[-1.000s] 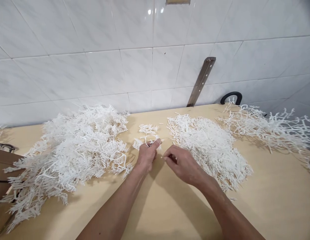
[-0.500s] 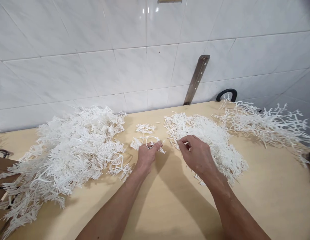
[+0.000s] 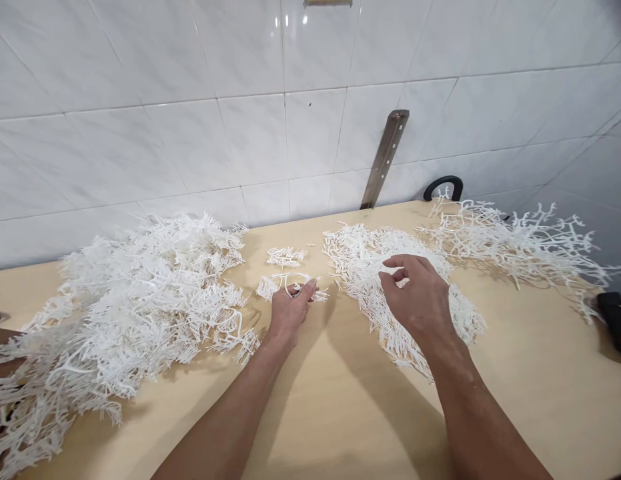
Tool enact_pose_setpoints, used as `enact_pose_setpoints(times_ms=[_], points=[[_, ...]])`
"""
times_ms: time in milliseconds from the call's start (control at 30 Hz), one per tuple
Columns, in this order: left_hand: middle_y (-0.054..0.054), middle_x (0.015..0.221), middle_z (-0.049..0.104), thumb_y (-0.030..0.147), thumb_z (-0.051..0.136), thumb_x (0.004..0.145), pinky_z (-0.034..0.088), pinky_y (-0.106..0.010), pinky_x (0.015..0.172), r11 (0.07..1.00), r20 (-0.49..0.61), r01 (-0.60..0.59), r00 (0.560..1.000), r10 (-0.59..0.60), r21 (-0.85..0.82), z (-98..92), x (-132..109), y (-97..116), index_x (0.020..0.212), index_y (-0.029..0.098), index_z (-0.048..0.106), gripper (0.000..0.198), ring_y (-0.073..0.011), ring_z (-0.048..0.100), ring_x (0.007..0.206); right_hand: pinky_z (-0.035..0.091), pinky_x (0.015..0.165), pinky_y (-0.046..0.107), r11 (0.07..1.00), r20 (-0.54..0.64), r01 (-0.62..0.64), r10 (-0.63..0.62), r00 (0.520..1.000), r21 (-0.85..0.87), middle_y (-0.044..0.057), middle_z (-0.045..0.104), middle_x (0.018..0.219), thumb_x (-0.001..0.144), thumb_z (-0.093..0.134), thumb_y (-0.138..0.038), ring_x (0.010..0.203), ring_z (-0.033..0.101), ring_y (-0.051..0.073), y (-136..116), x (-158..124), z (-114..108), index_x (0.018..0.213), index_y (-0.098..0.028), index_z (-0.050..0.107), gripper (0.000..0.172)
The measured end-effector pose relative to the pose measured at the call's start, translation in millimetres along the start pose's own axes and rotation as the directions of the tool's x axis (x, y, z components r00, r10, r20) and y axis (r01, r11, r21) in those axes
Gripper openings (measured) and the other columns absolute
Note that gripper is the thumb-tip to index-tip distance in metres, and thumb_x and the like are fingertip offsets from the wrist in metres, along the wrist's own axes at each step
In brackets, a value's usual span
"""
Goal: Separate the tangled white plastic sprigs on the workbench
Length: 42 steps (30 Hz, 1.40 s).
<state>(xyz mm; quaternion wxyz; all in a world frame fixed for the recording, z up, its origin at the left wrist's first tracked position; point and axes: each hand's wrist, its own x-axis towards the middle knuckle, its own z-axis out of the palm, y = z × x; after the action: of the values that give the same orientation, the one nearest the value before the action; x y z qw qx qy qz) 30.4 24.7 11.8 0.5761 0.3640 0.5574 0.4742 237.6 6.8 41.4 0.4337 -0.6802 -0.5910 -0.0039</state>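
Observation:
Near the middle of the table, my left hand (image 3: 290,312) is closed, pinching a white branched plastic sprue (image 3: 268,288) with a curved runner and thin prongs. My right hand (image 3: 419,293) is above a flat pile of small white plastic sticks (image 3: 370,267). Its thumb and forefinger are apart, and I see nothing between them. Just behind my left hand lies another small white pronged cluster (image 3: 286,257). A large tangled heap of white sprues (image 3: 155,300) fills the left side.
Bare branched white runners (image 3: 520,240) lie at the right back. Beyond them stands a black curved handle (image 3: 444,181). A metal strip (image 3: 385,160) leans against the tiled wall (image 3: 180,147). At the right edge of the wooden table (image 3: 350,427) is a black object (image 3: 615,320).
My right hand has moved right, over the pile of small sticks, and its fingers have parted. My left hand keeps its hold on the sprue. The view has shifted slightly.

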Motion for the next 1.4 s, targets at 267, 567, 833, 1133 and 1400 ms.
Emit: enact_pose_setpoints(times_ms=[267,567,833,1133,1400], points=[[0.001,0.053,0.053,0.057,0.076,0.066,0.021,-0.024,0.043,0.996,0.002,-0.025,1.0,0.025,0.08,1.3,-3.6,0.6,0.066,0.013,0.067,0.045,-0.0055,0.031,0.043,0.047,0.062,0.028,0.969,0.273,-0.015,-0.054,0.961,0.245,0.004,0.07,0.081,0.09,0.054,-0.041,0.065,0.062,0.017,-28.2,-19.9,19.0,0.092,-0.02,0.066,0.025],[0.002,0.05,0.05,0.058,0.075,0.066,0.024,-0.025,0.046,0.994,0.041,-0.042,0.998,0.039,0.1,0.3,-4.1,-0.2,0.057,0.015,0.062,0.046,-0.0072,0.033,0.044,0.045,0.06,0.028,0.956,0.455,-0.045,-0.096,0.885,0.288,0.002,0.071,0.077,0.089,0.052,-0.036,0.061,0.061,0.015,-36.0,-34.1,41.1,0.088,-0.021,0.068,0.022],[0.003,0.047,0.045,0.058,0.074,0.066,0.022,-0.025,0.046,0.986,0.131,-0.067,0.99,0.047,0.15,-2.2,-3.7,-0.3,0.06,0.015,0.064,0.044,-0.0085,0.032,0.045,0.041,0.05,0.026,0.914,0.472,-0.262,0.092,0.877,0.31,-0.001,0.062,0.061,0.086,0.054,-0.042,0.049,0.053,0.014,-37.7,-28.9,37.7,0.078,-0.02,0.067,0.026],[0.005,0.055,0.041,0.054,0.073,0.07,0.015,-0.025,0.045,0.999,0.245,-0.036,0.969,0.026,0.038,-5.3,-2.9,2.6,0.061,0.016,0.053,0.043,-0.0056,0.025,0.045,0.036,0.043,0.023,0.829,0.652,-0.427,0.103,0.751,0.361,-0.006,0.048,0.047,0.086,0.055,-0.048,0.039,0.047,0.011,-36.6,-30.0,38.9,0.072,-0.02,0.059,0.032],[0.008,0.049,0.032,0.048,0.079,0.063,0.019,-0.024,0.046,0.998,0.176,-0.04,0.984,0.032,0.04,-3.7,-7.6,7.8,0.058,0.018,0.048,0.043,-0.0059,0.025,0.046,0.037,0.044,0.023,0.841,0.653,-0.38,0.043,0.756,0.385,-0.006,0.049,0.049,0.088,0.054,-0.043,0.04,0.048,0.011,-33.2,-32.1,41.5,0.075,-0.019,0.059,0.027]])
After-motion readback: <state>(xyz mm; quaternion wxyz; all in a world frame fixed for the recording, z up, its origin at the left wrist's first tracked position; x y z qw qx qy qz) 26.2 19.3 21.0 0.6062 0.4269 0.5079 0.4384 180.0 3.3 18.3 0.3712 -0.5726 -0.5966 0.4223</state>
